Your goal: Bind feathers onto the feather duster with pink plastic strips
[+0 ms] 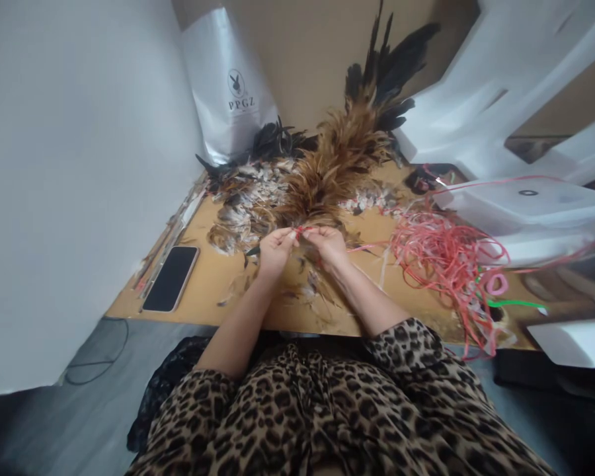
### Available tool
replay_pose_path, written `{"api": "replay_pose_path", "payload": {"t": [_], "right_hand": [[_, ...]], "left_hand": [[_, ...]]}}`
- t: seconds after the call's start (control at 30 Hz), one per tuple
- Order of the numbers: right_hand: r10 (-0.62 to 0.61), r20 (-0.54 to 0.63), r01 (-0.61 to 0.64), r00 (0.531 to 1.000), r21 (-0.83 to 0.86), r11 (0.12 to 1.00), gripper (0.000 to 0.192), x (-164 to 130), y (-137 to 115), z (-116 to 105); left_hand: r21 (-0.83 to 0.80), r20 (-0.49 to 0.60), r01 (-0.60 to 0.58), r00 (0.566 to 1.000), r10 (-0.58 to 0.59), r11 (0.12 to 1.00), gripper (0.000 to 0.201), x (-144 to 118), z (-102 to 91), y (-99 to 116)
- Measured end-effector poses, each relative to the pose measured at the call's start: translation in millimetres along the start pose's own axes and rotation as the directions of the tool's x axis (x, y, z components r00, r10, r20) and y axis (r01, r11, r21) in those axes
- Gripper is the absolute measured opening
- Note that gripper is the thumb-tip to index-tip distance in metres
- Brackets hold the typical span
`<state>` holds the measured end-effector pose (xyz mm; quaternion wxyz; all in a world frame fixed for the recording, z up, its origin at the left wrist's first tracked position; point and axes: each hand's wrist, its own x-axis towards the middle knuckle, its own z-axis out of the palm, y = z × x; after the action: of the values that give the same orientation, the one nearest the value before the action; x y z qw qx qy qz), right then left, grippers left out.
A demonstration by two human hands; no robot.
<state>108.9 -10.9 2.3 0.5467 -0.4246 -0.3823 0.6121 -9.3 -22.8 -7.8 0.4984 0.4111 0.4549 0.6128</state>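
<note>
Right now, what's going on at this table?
A person in a leopard-print top sits at a wooden table. Both hands meet at the base of a bundle of brown and black feathers: the left hand and right hand pinch a bit of red string there. Loose feathers lie scattered behind the hands. A tangle of red string sits to the right, a phone lies to the left, and a white bag stands at the back.

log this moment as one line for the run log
left hand: pinching red string | right hand: pinching same string | feather bundle: at fingertips | phone: left on table
</note>
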Motion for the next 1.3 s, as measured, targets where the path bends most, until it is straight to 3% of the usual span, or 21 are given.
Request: {"api": "replay_pose_path", "payload": {"t": [0.1, 0.27, 0.5, 0.7, 0.8, 0.9, 1.03, 1.17, 1.3], "right_hand": [[0.009, -0.020, -0.009, 1.000, 0.029, 1.000, 0.023, -0.6, 2.0, 3.9], [-0.121, -0.094, 0.114, 0.988, -0.075, 0.991, 0.028, -2.3, 3.0, 10.8], [-0.188, -0.147, 0.154, 0.971, -0.217, 0.964, 0.029, -6.2, -1.8, 8.6], [-0.200, -0.129, 0.191, 0.971, -0.078, 0.978, 0.031, 3.8, 0.2, -1.3], [-0.209, -0.018, 0.208, 0.978, -0.030, 0.978, 0.031, 2.0, -6.4, -4.9], [-0.136, 0.113, 0.134, 0.984, 0.027, 0.991, 0.033, -1.8, -10.4, -6.3], [-0.086, 0.182, 0.087, 0.979, 0.003, 0.996, 0.035, -0.5, -6.4, -6.7], [-0.129, 0.170, 0.139, 0.977, -0.051, 0.989, 0.034, 3.3, 0.6, -4.6], [-0.176, 0.084, 0.192, 0.981, -0.254, 0.948, 0.033, 3.9, -1.7, -6.9]], "left_hand": [[0.054, -0.052, -0.089, 0.994, 0.092, 0.995, 0.025, 0.6, 0.9, -5.1], [0.246, -0.070, -0.284, 0.948, 0.309, 0.927, 0.019, -2.7, 7.6, -7.9], [0.423, -0.091, -0.370, 0.891, 0.445, 0.827, 0.017, -9.6, 17.6, -14.6], [0.135, -0.021, -0.335, 0.940, 0.340, 0.933, 0.028, -13.7, 25.1, -15.3], [-0.078, 0.037, -0.148, 0.988, 0.151, 0.986, 0.031, -11.6, 27.0, -9.1], [-0.254, 0.133, 0.056, 0.991, -0.023, 0.966, 0.033, -8.1, 25.5, -3.1], [-0.269, 0.211, 0.144, 0.974, -0.087, 0.952, 0.034, -5.5, 17.9, -1.3], [-0.214, 0.122, 0.107, 0.989, -0.083, 0.971, 0.035, -4.2, 9.9, -5.9], [-0.206, 0.016, 0.066, 0.998, -0.064, 0.976, 0.031, -0.6, 3.3, -5.7]]}}
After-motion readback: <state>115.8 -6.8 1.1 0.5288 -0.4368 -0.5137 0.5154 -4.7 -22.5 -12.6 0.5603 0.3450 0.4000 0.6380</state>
